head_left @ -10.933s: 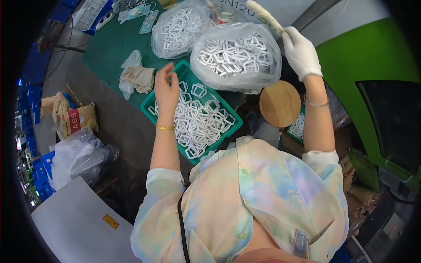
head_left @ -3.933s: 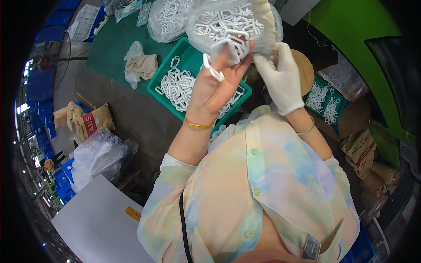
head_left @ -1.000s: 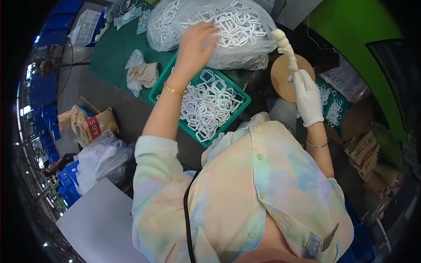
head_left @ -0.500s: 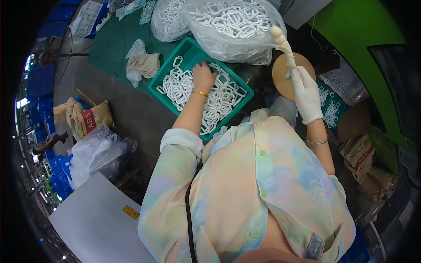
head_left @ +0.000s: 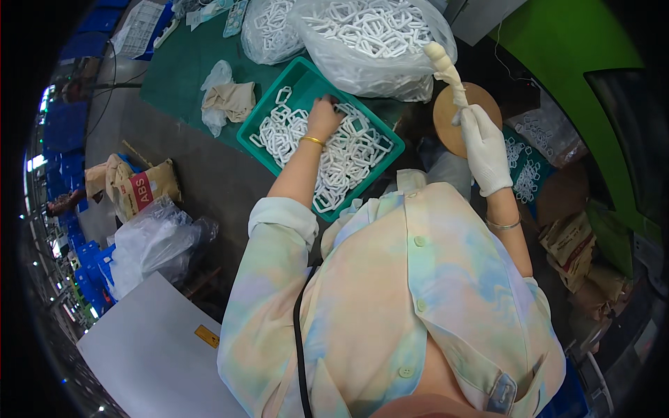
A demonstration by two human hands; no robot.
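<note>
A green plastic bin (head_left: 251, 115) holds a heap of white plastic links (head_left: 348, 157), some joined in short chains. My bare left hand (head_left: 324, 118), with a gold bangle at the wrist, reaches into the upper part of the bin. Its fingers curl down beside the links; the fingertips are hidden, so what they grip I cannot make out. My right hand (head_left: 483, 148), in a white knit glove, is closed around the lower end of a cream-coloured knobbly stick (head_left: 447, 67). It holds the stick upright over a round wooden stool top (head_left: 449, 125).
Beyond the bin stand two clear bags of white links (head_left: 376, 31). A crumpled beige cloth (head_left: 230, 101) lies on the green mat (head_left: 167, 90). More links (head_left: 526, 167) lie right of my glove, near green machinery (head_left: 557, 42). Paper sacks (head_left: 143, 188) and a grey box (head_left: 153, 334) are at left.
My left hand has shifted slightly within the bin and its fingers have curled in more. The right hand and stick have hardly moved.
</note>
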